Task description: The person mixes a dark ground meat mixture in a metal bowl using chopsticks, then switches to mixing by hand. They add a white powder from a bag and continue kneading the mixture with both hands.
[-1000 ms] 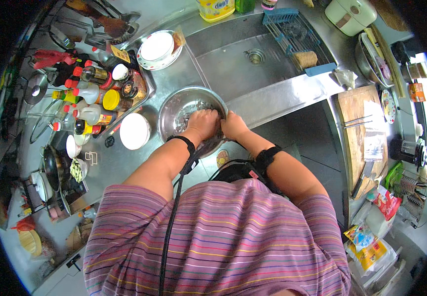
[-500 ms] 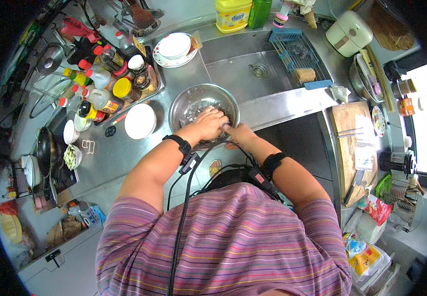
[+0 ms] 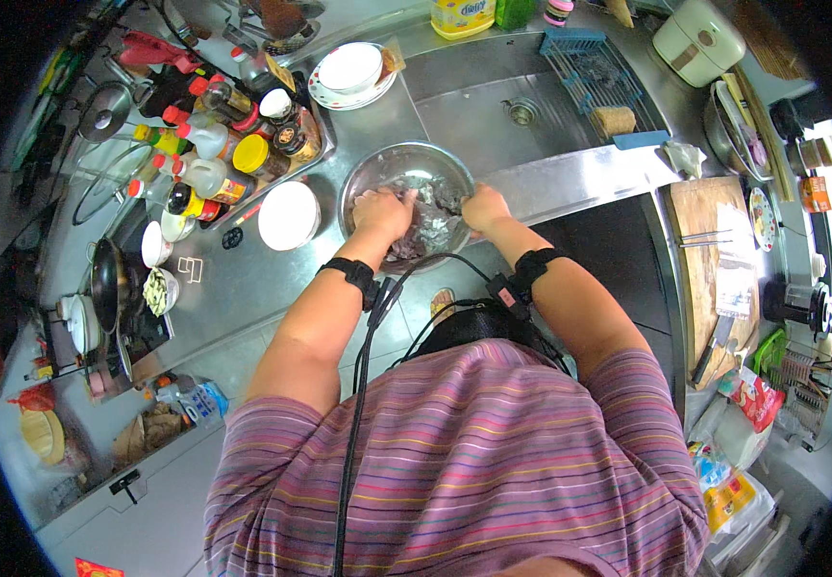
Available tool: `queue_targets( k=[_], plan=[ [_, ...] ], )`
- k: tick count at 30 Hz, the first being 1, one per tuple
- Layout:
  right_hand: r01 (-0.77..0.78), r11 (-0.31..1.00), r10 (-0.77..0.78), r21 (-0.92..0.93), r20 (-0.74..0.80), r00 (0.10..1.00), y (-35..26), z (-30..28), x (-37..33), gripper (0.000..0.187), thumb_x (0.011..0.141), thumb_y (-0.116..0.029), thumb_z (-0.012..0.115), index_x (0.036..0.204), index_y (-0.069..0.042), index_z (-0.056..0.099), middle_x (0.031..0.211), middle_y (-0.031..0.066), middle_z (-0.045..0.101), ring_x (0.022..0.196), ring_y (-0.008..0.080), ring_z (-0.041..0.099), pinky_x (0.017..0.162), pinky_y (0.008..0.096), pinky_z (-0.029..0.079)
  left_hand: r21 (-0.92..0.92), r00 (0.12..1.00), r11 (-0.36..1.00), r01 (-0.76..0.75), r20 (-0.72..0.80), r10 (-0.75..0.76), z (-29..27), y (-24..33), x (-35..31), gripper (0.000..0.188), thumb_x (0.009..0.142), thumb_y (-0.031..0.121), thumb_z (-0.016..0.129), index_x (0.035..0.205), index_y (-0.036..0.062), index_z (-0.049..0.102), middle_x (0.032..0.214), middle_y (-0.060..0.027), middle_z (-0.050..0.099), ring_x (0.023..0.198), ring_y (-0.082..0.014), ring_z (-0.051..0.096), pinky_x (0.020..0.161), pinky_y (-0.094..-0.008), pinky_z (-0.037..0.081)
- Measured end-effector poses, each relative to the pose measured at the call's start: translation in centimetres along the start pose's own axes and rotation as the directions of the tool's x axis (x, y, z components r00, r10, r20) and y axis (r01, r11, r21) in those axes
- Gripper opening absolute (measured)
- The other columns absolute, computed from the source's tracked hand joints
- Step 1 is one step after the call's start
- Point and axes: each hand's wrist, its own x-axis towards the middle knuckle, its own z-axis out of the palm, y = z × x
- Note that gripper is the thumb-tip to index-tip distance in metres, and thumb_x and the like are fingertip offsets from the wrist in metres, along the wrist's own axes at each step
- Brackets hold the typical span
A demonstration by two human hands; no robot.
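Observation:
A round stainless steel bowl (image 3: 370, 171) stands on the metal counter in front of me, with wet, dark greyish pieces (image 3: 431, 229) in it; I cannot tell what they are. My left hand (image 3: 384, 213) is down inside the bowl at its left side, fingers curled in among the pieces. Whatever lies in its grasp is hidden. At the right side, my right hand (image 3: 484, 208) is closed round the bowl's rim, its fingers partly out of sight.
A white bowl (image 3: 289, 215) stands left of the steel bowl, near several bottles and jars (image 3: 243, 159). Behind is a sink (image 3: 464, 106) with a blue drying rack (image 3: 596, 82). On the right, a knife (image 3: 714, 349) lies on a wooden board (image 3: 693, 288).
My left hand has moved left within the bowl, off the near right part, uncovering the pieces there. My right hand has shifted up along the right rim. The whole view has moved slightly.

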Motion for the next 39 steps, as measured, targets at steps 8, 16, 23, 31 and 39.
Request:
queue_targets(
  k=[8,16,23,31,39],
  plan=[
    [-0.047,0.999,0.047,0.009,0.003,0.999,0.3,1.0,-0.5,0.034,0.082,-0.017,0.054,0.113,0.000,0.055,0.105,0.0247,0.065,0.096,0.0365,0.066,0.084,0.0427,0.053,-0.262,0.956,0.960,-0.101,0.243,0.166,1.3,-2.2,2.1,0.084,0.064,0.071,0.069,0.104,-0.0034,0.068,0.112,-0.0221,0.064,0.105,-0.0336,0.063,0.091,-0.0371,0.048],
    [0.011,0.995,-0.015,-0.098,-0.042,0.999,0.2,1.3,-0.7,0.036,0.082,-0.014,0.054,0.115,-0.001,0.053,0.108,0.0251,0.064,0.104,0.0377,0.062,0.089,0.0422,0.051,-0.395,0.937,0.897,0.198,0.344,-0.055,2.0,-0.6,0.7,0.081,0.062,0.062,0.075,0.110,-0.0029,0.065,0.110,-0.0185,0.066,0.101,-0.0301,0.065,0.087,-0.0366,0.049],
    [-0.029,0.999,0.031,0.032,-0.069,0.997,0.2,1.7,-0.9,0.032,0.087,-0.011,0.049,0.115,0.004,0.050,0.100,0.0252,0.065,0.065,0.0308,0.069,0.060,0.0360,0.058,-0.227,0.988,0.973,0.038,0.155,-0.002,-1.1,0.7,-1.8,0.067,0.073,0.061,0.066,0.105,0.0014,0.067,0.103,-0.0200,0.067,0.098,-0.0350,0.064,0.086,-0.0408,0.050],
    [-0.034,0.997,0.034,0.073,-0.009,0.999,-0.4,1.1,-1.3,0.029,0.085,-0.010,0.052,0.110,0.004,0.050,0.095,0.0244,0.067,0.071,0.0314,0.070,0.070,0.0372,0.057,-0.245,0.981,0.957,-0.153,-0.158,0.116,-0.5,0.9,-1.3,0.042,0.087,0.049,0.057,0.101,0.0100,0.068,0.101,-0.0199,0.064,0.098,-0.0382,0.060,0.085,-0.0437,0.048],
    [0.030,0.995,-0.032,-0.099,-0.023,0.999,0.3,1.3,-0.3,0.047,0.086,-0.025,0.059,0.120,0.004,0.045,0.111,0.0299,0.061,0.102,0.0345,0.064,0.092,0.0386,0.049,-0.016,0.932,0.937,-0.349,-0.110,0.346,3.2,3.5,0.7,0.067,0.083,0.053,0.059,0.134,0.0109,0.047,0.142,-0.0137,0.035,0.131,-0.0378,0.031,0.104,-0.0508,0.034]
  ],
)
